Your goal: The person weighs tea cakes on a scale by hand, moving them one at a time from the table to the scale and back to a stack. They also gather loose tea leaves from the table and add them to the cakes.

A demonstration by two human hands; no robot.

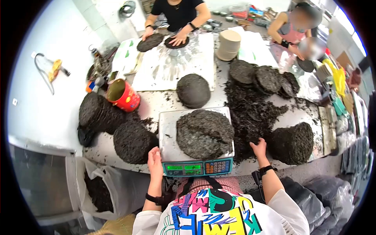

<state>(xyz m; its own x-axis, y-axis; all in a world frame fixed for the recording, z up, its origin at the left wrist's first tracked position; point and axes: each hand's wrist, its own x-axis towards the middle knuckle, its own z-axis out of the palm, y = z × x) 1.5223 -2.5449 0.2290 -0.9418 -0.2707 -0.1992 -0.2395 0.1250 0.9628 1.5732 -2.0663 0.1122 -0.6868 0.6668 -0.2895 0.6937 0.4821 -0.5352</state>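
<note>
A round, flat cake of dark flaky material [203, 133] lies on the metal plate of a digital scale [166, 129], with a darker, uneven patch across it. My left hand [155, 161] is at the scale's front left corner, fingers raised and loosely bent, with nothing in it. At the near edge of a loose heap of the dark flakes [250, 117] is my right hand [259, 149], thumb and forefinger apart; its other fingers are partly hidden. Just behind the scale sits a smooth dark round block [193, 91].
Stacks of dark cakes stand left [133, 143] and right [293, 144]. A red can [127, 98] is at back left. Across the table a person in black [176, 15] presses a dark disc; another person [291, 31] works at far right. An open sack [117, 188] stands below left.
</note>
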